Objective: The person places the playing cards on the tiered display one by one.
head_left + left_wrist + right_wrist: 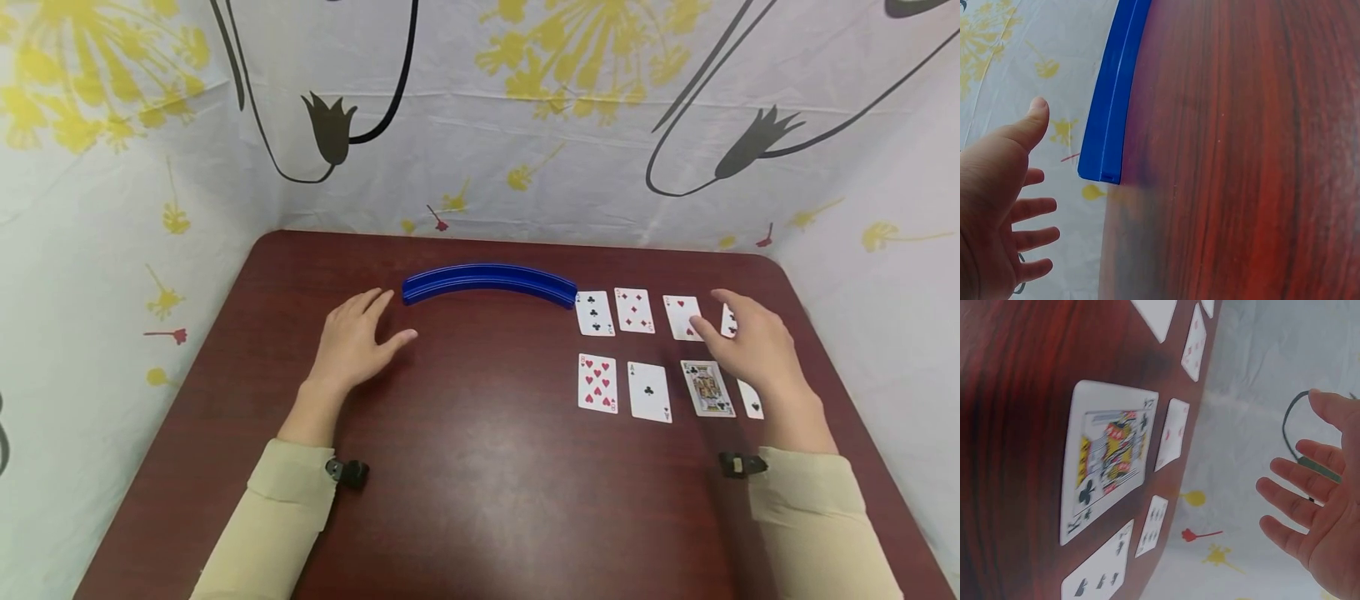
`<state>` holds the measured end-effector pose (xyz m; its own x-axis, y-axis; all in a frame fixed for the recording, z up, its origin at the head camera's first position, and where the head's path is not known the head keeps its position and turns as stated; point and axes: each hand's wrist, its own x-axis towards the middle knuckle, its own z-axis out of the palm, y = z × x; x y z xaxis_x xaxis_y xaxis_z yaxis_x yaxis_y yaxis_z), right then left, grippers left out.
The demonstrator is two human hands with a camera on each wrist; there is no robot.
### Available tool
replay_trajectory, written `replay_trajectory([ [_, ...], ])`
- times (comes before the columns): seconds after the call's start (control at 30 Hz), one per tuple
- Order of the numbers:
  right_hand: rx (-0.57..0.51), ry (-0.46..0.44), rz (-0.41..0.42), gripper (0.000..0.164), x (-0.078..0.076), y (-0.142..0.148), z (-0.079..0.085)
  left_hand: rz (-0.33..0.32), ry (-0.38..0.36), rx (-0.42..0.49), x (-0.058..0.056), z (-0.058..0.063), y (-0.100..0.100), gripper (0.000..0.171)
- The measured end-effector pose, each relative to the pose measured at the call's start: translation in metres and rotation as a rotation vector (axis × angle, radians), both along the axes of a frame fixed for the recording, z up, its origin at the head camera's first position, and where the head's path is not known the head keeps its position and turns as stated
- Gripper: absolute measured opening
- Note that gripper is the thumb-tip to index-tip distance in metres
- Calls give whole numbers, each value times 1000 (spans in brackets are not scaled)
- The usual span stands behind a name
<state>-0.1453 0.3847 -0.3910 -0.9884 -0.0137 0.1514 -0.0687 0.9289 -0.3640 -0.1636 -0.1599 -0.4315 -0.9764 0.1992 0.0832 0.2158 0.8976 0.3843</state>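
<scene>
My left hand [351, 346] hovers at the left of the table, fingers extended and thumb apart, holding nothing. Just to its right lies a long, curved blue card holder [487, 280], whose grooves hold no cards; its near end also shows in the left wrist view. Over the right side, my right hand [759, 343] is likewise spread and bare. It partly covers a black-suited card [727, 322] and a spades card [752, 402]. A two of hearts [682, 325] and a king of clubs [707, 388] lie face up to its left.
Further left in these two rows lie a clubs card [595, 313], a diamonds card [634, 311], a hearts card [597, 383] and an ace of clubs [649, 392]. Patterned white cloth [465, 167] hangs behind and beside the dark red wooden table [480, 467].
</scene>
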Motion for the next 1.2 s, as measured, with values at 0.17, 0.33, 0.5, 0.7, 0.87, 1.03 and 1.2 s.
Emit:
replay_trajectory([
  [0.17, -6, -19, -1, 60, -3, 9, -7, 7, -15, 10, -1, -1, 0, 84],
  [0.33, -7, -30, -7, 61, -5, 18, -11, 14, -28, 15, -2, -2, 0, 84],
  [0.5, 9, -49, -15, 62, -6, 24, -13, 21, -44, 25, -3, -5, 1, 84],
  [0.7, 18, -63, -22, 62, -9, 30, -14, 24, -38, 36, -5, -7, 2, 83],
  [0.87, 8, -73, -25, 63, -10, 36, -16, 23, -42, 48, -7, -8, 2, 82],
  [1.03, 8, -91, -37, 65, -11, 44, -19, 15, -39, 56, -8, -9, 3, 81],
  [1.2, 13, -96, -48, 65, -12, 50, -23, 14, -31, 68, -12, -10, 5, 79],
])
